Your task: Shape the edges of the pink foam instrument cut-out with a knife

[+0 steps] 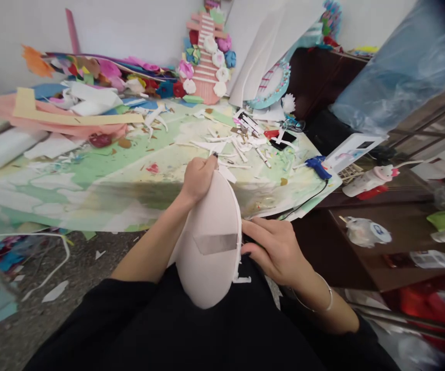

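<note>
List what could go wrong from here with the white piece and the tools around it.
The thin white strip along the curved rim of the rounded white panel has a ragged loose end near the bottom; it might snag or peel away as the right hand works the rim.

The blue glue gun lies near the table's edge, its black cord hanging over the side, so a tug could pull it off.

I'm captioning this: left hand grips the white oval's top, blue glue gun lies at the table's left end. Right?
No: in the head view, the glue gun lies at the table's right end. The left hand does grip the white oval's top.
</note>
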`<state>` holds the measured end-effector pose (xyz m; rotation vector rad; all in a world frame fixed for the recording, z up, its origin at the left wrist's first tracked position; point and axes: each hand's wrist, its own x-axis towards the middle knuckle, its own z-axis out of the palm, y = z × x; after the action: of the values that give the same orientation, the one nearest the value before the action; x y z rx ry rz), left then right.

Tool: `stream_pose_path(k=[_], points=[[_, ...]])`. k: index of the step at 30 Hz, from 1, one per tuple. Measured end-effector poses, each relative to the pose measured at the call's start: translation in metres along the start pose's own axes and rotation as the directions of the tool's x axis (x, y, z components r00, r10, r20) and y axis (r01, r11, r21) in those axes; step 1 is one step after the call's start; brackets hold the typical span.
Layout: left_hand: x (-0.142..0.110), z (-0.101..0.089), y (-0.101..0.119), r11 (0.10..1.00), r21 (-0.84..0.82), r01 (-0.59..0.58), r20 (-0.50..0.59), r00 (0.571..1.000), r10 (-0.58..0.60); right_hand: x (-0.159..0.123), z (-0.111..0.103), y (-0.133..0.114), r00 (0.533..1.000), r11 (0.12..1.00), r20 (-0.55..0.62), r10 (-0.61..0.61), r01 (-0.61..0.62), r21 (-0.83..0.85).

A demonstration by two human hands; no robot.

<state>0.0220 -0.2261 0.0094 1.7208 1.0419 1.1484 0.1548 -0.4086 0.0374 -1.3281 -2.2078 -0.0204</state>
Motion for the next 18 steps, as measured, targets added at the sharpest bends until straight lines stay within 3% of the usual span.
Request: stream_pose_path(k=[18], points=[[0.0,-0.011,-0.003,0.99,-0.128,0.057,0.086,0.995,-0.046,-0.001,0.013,0.007,1.0,0.999,-0.029,-0.002,0.0,-0.054]])
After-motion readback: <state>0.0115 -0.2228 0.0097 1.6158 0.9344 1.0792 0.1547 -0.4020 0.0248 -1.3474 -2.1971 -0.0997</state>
